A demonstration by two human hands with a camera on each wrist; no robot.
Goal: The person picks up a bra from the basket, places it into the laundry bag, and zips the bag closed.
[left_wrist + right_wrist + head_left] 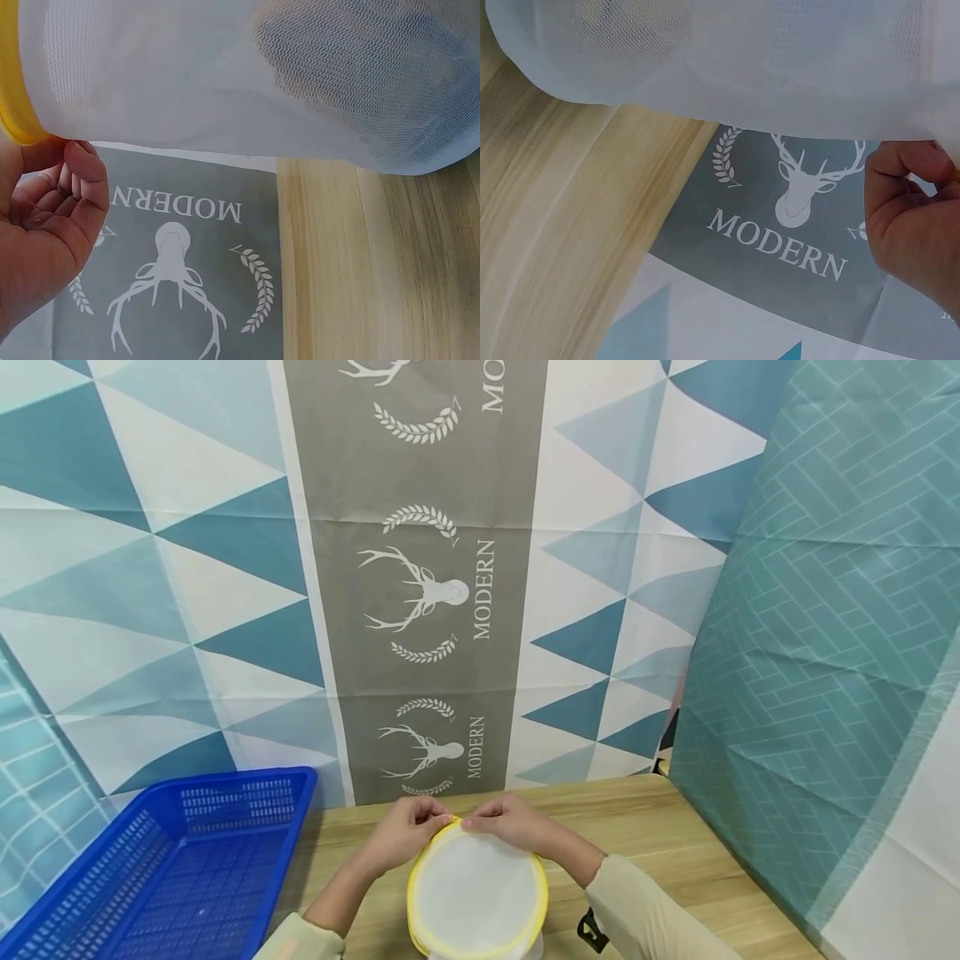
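A white mesh laundry bag point(480, 893) with yellow trim round its circular end stands at the near middle of the table. My left hand point(408, 835) pinches the yellow edge at its far side, and my right hand point(517, 827) pinches it just to the right. The fingertips of the two hands are close together. In the left wrist view, the bag's side wall point(172, 82) stretches away from the left hand point(60, 202). A darker patch shows through the mesh there; what it is cannot be told. The right wrist view has the right hand point(919, 217) at the bag's edge.
A blue plastic basket point(288, 852) with perforated walls stands on the left. The wooden table point(637, 827) ends at a patterned cloth point(420, 610) hanging behind it. A teal cloth point(810, 652) hangs on the right. Something small and black point(592, 931) lies by the right sleeve.
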